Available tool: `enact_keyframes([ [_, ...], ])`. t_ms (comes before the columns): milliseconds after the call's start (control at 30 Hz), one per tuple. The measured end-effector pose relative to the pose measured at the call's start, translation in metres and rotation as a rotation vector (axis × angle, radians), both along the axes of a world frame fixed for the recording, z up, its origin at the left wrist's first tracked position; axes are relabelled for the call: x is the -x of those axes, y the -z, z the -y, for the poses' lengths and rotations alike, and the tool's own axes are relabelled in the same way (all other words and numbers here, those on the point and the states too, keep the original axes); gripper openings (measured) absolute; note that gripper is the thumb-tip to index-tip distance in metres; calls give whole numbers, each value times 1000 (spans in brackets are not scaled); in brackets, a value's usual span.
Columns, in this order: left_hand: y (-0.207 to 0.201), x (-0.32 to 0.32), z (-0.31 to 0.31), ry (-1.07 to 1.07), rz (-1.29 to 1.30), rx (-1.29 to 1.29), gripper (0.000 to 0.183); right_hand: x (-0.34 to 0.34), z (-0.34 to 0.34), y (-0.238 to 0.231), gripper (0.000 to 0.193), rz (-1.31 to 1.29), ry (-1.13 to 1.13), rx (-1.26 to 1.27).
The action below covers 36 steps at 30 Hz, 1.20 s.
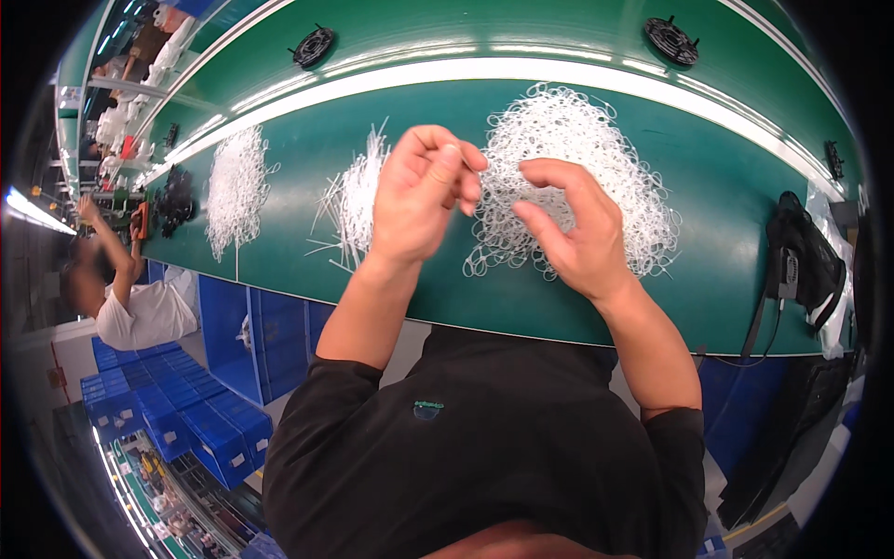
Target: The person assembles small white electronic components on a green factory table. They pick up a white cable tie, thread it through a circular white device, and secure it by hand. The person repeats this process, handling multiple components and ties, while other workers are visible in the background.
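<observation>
My left hand [416,191] is raised over the green table, thumb and fingertips pinched together. Whatever lies in that pinch is too small to make out. Facing it, my right hand [582,228] has its thumb and fingers apart with nothing visible between them. Behind and around the right hand spreads a big heap of white cable ties [577,130] bent into loops. Just left of my left hand lies a smaller pile of straight white cable ties [357,200], partly hidden by that hand. Further left is another pile of white ties [237,186].
Beyond the table runs a green conveyor belt [484,28] carrying black round parts [314,47]. A black bag [803,265] sits at the table's right end. Black pieces [175,197] lie at the far left, near a co-worker [140,312]. Blue bins [219,433] stand below left.
</observation>
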<state>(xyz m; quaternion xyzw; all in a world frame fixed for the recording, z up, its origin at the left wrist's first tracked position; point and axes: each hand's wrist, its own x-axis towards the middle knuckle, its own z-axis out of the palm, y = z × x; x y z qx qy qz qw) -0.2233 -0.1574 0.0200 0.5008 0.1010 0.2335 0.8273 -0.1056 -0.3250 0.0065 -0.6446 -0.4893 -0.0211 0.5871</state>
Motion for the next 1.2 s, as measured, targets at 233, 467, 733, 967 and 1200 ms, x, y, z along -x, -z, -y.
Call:
enact_keyframes([
  [233,13,-15,24,12,-2,85,12,0,3,5,14,-93,25,112],
  [467,26,-9,16,117,31,204,10,3,3,3,11,-274,-109,163],
  [733,29,-11,30,-209,-62,-278,13,0,3,5,13,-296,-48,102],
  [967,29,-12,45,-71,-138,-191,13,2,-3,7,22,-512,39,-124],
  [1200,37,-16,37,-74,-78,-54,15,2,-2,9,9,-208,94,9],
])
